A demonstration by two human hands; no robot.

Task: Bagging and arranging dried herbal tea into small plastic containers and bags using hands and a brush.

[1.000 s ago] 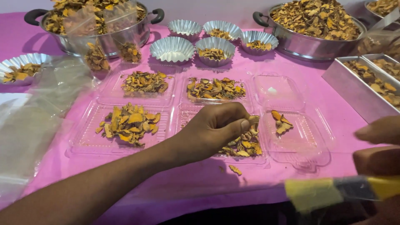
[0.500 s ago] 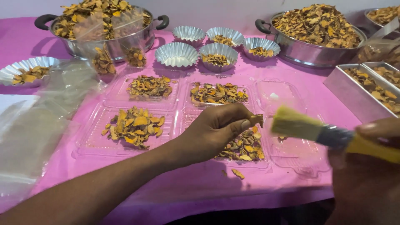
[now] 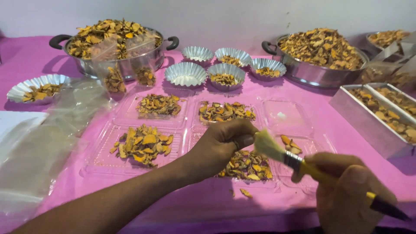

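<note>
Brush (image 3: 277,152) in my right hand (image 3: 346,199), its pale bristles touching the small piece pinched in my left hand (image 3: 223,145) — that is where the work sits, just above the front middle tray (image 3: 242,167) on the pink counter (image 3: 303,208). My right fingers (image 3: 333,162) are closed around the yellow handle, close behind the metal ferrule; the dark end of the handle sticks out past my wrist. My left fingers (image 3: 242,139) are pinched narrow on something I can hardly see, hidden by the fingertips and the bristles, so I cannot tell its shape.

To do this well, I judge the piece should stay low over the tray of orange-brown slices, so whatever the bristles knock loose falls among them and not on the counter, where a crumb (image 3: 245,192) already lies. I would keep the strokes light and run them away from my fingertips, turning the piece between thumb and forefinger so each face meets the bristles. The grip near the ferrule looks right for short, controlled flicks.

Around me: more clear trays (image 3: 147,145) with slices, fluted cups (image 3: 186,74) behind them, two heaped steel pots (image 3: 117,47) at the back, and a metal tin (image 3: 368,119) to the right. The nearly empty tray (image 3: 288,119) is near, just behind the brush.
</note>
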